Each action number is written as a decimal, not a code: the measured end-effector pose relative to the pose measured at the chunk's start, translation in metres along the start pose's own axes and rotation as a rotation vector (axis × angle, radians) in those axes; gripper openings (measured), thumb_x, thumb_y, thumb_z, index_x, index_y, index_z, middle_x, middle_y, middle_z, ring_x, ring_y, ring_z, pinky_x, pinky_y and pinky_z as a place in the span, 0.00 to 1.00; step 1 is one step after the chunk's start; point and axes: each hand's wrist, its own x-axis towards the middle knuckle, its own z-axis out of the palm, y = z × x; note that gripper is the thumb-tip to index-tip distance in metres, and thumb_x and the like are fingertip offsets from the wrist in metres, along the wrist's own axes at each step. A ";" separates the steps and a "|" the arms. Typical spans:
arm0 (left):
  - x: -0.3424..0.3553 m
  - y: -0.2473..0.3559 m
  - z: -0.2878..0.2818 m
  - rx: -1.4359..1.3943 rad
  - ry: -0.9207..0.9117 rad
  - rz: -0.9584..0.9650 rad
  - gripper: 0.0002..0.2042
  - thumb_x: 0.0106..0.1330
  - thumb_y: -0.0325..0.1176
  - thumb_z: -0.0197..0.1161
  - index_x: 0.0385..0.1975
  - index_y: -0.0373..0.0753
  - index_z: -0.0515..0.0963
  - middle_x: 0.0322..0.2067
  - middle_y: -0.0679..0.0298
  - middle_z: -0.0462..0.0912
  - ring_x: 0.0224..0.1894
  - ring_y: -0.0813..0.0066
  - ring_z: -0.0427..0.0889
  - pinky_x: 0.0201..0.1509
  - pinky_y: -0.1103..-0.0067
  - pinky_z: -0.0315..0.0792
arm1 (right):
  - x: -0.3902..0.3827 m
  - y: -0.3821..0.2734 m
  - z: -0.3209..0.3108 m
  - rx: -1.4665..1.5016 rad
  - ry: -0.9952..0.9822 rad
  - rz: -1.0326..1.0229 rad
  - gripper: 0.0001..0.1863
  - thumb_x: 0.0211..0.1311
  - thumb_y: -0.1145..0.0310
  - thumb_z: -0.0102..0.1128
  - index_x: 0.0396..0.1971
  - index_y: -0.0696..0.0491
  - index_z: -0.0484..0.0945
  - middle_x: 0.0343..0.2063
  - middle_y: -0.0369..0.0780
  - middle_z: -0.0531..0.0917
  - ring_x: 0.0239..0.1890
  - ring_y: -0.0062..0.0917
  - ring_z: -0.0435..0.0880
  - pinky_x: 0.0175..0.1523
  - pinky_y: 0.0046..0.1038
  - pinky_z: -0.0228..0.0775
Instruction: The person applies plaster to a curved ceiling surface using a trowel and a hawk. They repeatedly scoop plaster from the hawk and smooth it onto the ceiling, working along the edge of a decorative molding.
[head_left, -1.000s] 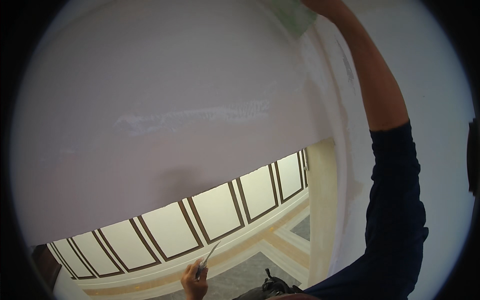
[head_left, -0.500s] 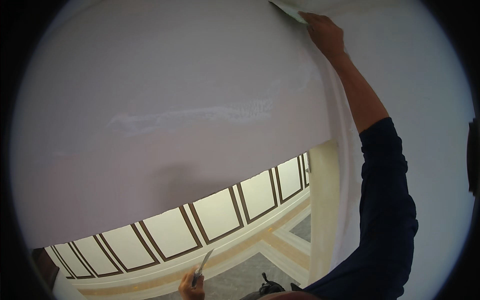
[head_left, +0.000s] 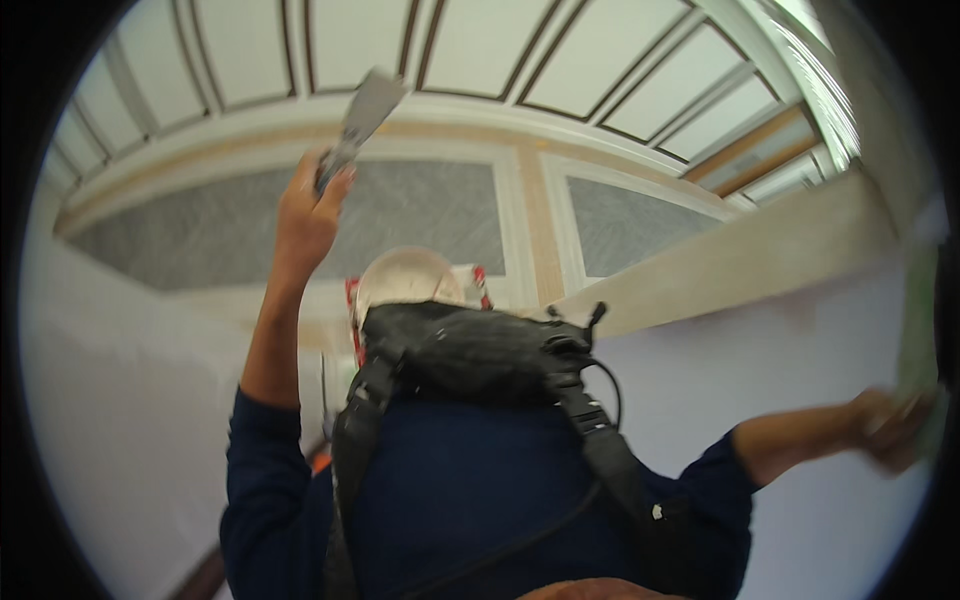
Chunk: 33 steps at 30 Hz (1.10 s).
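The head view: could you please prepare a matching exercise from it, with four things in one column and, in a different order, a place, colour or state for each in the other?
Things:
1. Scraper
2. Bag
3. Shirt
4. Right hand

Places, colours, states:
A. Dark blue, with long sleeves pushed up
B. Near the right edge, blurred, holding a flat pale green thing
C. Gripped in the left hand, blade pointing upward in the picture
D. Black, worn in front

Right pairs: 1-C, 2-D, 3-A, 4-B
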 end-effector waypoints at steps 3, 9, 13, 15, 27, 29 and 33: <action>0.008 -0.021 0.011 0.106 -0.014 -0.082 0.15 0.69 0.41 0.59 0.42 0.34 0.76 0.24 0.59 0.78 0.26 0.69 0.74 0.34 0.72 0.69 | -0.118 -0.019 0.037 0.182 -0.259 0.074 0.19 0.70 0.66 0.51 0.50 0.68 0.75 0.44 0.53 0.82 0.43 0.40 0.84 0.50 0.37 0.80; -0.056 -0.067 -0.017 0.255 -0.067 -0.386 0.16 0.68 0.43 0.57 0.38 0.34 0.77 0.28 0.48 0.82 0.34 0.57 0.82 0.40 0.66 0.71 | -0.252 -0.099 0.086 0.362 -1.199 0.866 0.13 0.62 0.78 0.58 0.46 0.62 0.79 0.36 0.50 0.84 0.34 0.41 0.83 0.42 0.34 0.74; -0.121 -0.084 -0.019 0.178 0.026 -0.532 0.12 0.68 0.39 0.59 0.37 0.35 0.76 0.22 0.62 0.76 0.26 0.74 0.74 0.30 0.75 0.67 | -0.270 -0.157 0.155 0.743 -1.424 0.829 0.13 0.59 0.75 0.58 0.45 0.58 0.79 0.38 0.48 0.82 0.39 0.43 0.82 0.45 0.36 0.73; -0.153 -0.092 -0.013 0.122 0.084 -0.586 0.10 0.69 0.37 0.61 0.37 0.36 0.75 0.19 0.70 0.73 0.20 0.83 0.70 0.24 0.81 0.65 | -0.283 -0.184 0.184 0.845 -1.532 0.707 0.13 0.59 0.73 0.57 0.44 0.56 0.80 0.37 0.45 0.83 0.40 0.43 0.82 0.44 0.38 0.73; -0.225 -0.128 0.059 -0.387 0.462 -0.826 0.11 0.67 0.33 0.65 0.42 0.34 0.74 0.28 0.68 0.79 0.25 0.85 0.74 0.26 0.84 0.69 | -0.292 -0.291 0.278 0.957 -1.625 0.219 0.12 0.55 0.67 0.55 0.38 0.54 0.80 0.34 0.46 0.84 0.36 0.45 0.83 0.42 0.44 0.74; -0.218 -0.126 0.061 -0.414 0.490 -0.846 0.11 0.67 0.32 0.65 0.43 0.34 0.74 0.28 0.67 0.80 0.26 0.85 0.74 0.28 0.84 0.69 | -0.286 -0.288 0.277 0.902 -1.679 0.227 0.13 0.55 0.67 0.56 0.39 0.54 0.80 0.35 0.44 0.84 0.38 0.44 0.83 0.43 0.43 0.74; -0.205 -0.124 0.056 -0.556 0.577 -0.797 0.11 0.68 0.32 0.63 0.44 0.34 0.74 0.31 0.66 0.82 0.26 0.83 0.74 0.29 0.84 0.69 | -0.292 -0.288 0.273 1.132 -1.358 0.304 0.13 0.56 0.71 0.57 0.40 0.51 0.83 0.34 0.37 0.84 0.40 0.34 0.83 0.39 0.37 0.76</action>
